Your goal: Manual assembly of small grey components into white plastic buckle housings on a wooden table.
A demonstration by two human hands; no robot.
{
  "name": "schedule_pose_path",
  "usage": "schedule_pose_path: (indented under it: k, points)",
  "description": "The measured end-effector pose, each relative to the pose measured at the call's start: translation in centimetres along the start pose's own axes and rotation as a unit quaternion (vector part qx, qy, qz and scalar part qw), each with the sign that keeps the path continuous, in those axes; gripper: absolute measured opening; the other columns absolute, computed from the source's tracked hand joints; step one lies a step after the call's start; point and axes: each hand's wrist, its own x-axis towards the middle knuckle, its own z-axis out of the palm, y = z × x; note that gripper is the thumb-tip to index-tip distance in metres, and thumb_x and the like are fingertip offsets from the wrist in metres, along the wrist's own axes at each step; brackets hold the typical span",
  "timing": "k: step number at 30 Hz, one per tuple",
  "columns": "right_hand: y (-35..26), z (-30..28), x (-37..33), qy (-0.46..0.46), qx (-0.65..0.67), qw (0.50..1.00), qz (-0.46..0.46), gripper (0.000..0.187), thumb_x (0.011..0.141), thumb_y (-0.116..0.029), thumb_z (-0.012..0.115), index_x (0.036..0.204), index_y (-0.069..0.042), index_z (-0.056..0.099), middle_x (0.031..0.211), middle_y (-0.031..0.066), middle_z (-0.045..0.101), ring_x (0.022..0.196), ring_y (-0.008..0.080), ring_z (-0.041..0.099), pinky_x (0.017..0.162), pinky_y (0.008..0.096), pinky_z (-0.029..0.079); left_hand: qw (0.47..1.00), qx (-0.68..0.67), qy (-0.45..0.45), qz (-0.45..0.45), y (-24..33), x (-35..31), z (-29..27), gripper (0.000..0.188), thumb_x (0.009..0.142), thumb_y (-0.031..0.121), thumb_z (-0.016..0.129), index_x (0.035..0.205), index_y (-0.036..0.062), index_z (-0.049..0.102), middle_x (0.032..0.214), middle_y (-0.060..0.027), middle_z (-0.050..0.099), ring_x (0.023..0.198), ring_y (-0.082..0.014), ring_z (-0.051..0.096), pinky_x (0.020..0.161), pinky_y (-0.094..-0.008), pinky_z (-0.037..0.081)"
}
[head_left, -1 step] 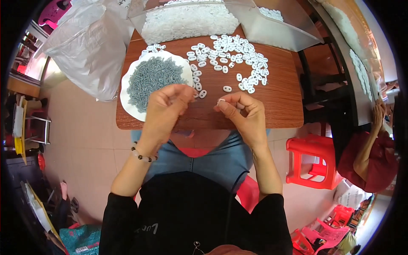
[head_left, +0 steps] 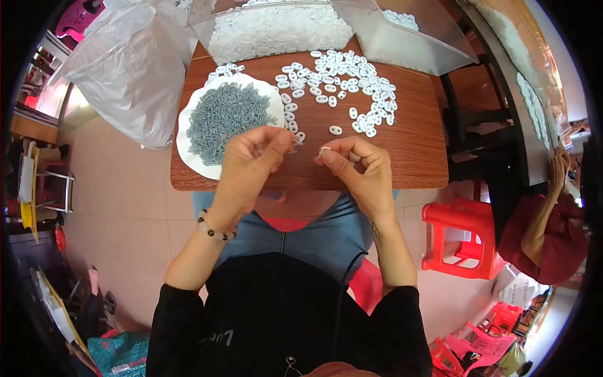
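Note:
My left hand (head_left: 254, 157) is closed in a pinch above the table's front edge, beside the plate. Something tiny shows at its fingertips, too small to name. Across a narrow gap, my right hand (head_left: 361, 166) pinches a small white plastic piece (head_left: 325, 151) between thumb and forefinger. A white scalloped plate (head_left: 184, 141) at the left carries a heap of small grey, ribbed, rod-like pieces (head_left: 229, 113); my left hand covers part of its near right rim. Oval white plastic pieces with two holes (head_left: 336, 131) lie scattered over the brown table (head_left: 414, 144).
Clear bins of white pieces (head_left: 276, 38) stand at the table's back, with another bin (head_left: 408, 53) at the back right. Left of the table hangs a white plastic bag (head_left: 132, 75). A red stool (head_left: 461, 242) and another person's arm (head_left: 540, 232) are at the right.
My left hand has shifted slightly to the right, toward my right hand. My right hand stays nearly in place, still pinching the white piece.

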Motion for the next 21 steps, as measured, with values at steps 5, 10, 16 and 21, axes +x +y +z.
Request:
schedule_pose_path:
  k: [5,10,16,21]
  points:
    - [-0.5,0.6,-0.5,0.007,-0.032,0.999,-0.014,0.011,0.087,-0.005,0.067,0.095,0.002,0.068,0.084,0.0035,0.068,0.075,0.0050,0.060,0.066,0.0166,0.044,0.997,-0.059,-0.028,-0.034,-0.9,-0.3,1.2,0.022,0.091,0.022,0.064,0.094,0.0003,0.066,0.076,0.0019,0.060,0.061,-0.0026,0.044,0.054,-0.0175,0.035]
    - [-0.2,0.2,-0.5,0.032,-0.032,0.999,-0.012,0.012,0.086,-0.005,0.068,0.095,0.002,0.069,0.085,0.0028,0.068,0.074,0.0038,0.057,0.067,0.0166,0.043,0.997,-0.066,-0.020,-0.032,-0.9,-0.3,1.5,0.022,0.091,0.022,0.065,0.091,0.0005,0.066,0.074,0.0027,0.060,0.060,-0.0011,0.044,0.051,-0.0165,0.033]
    - [0.5,0.9,1.0,0.038,-0.016,0.999,-0.010,0.014,0.088,-0.005,0.064,0.100,-0.001,0.068,0.074,-0.0035,0.061,0.068,0.0012,0.051,0.061,0.0168,0.040,0.999,-0.047,0.008,-0.003,-0.6,0.6,0.5,0.020,0.092,0.020,0.062,0.093,0.0010,0.065,0.079,0.0004,0.060,0.064,-0.0050,0.049,0.059,-0.0188,0.040]
    - [0.9,3.3,3.9,-0.025,-0.072,0.996,-0.036,0.015,0.089,-0.006,0.061,0.101,-0.003,0.068,0.071,-0.0060,0.057,0.066,0.0002,0.048,0.058,0.0171,0.037,0.995,-0.096,0.023,0.028,-0.1,1.5,-1.6,0.020,0.093,0.020,0.062,0.094,0.0011,0.064,0.080,0.0010,0.059,0.066,-0.0058,0.051,0.062,-0.0197,0.043]
